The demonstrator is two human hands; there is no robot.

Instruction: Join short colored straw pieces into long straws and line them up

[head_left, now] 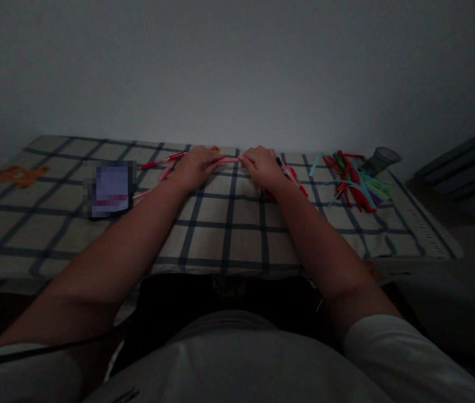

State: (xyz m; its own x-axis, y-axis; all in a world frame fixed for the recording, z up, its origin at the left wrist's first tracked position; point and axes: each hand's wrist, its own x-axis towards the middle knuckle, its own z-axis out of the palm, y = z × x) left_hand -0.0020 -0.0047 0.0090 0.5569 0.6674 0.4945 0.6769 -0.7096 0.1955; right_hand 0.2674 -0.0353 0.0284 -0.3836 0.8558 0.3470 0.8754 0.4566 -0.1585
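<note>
Head view: from my distant seat I get a dim frame, with a plain wall (233, 73) across its top.
Checked cloth: the tablecloth (237, 240) spreads across the middle of the frame, pale with dark lines.
Coloured bundle: loose strips (357, 182), some red, green and blue, lie right of centre, well apart from the 2 hands.
Screen: a pixelated device (112, 190) lies left of centre, near the left forearm.
Left hand: the left hand (195, 168), at upper centre, has its fingers closed round 1 end of a pink strip (231, 160).
Right hand: the right hand (261, 168), just across a small gap, has its fingertips pinched on the other end.
Orange piece: a flat orange item (19, 176) rests at far left; I can't tell what it is.
Loose pieces: red and pink pieces (293, 174) lie beside and partly beneath the right hand.
Cup: a see-through cup (382, 159) leans at upper right, by the bundle.
Pen: a slim red pen-like stick (162, 161) lies just left of the left hand.
Pink strip: at upper centre, level between both hands; I judge it light, soft and bendy, hard to break, best pinched near each end.
</note>
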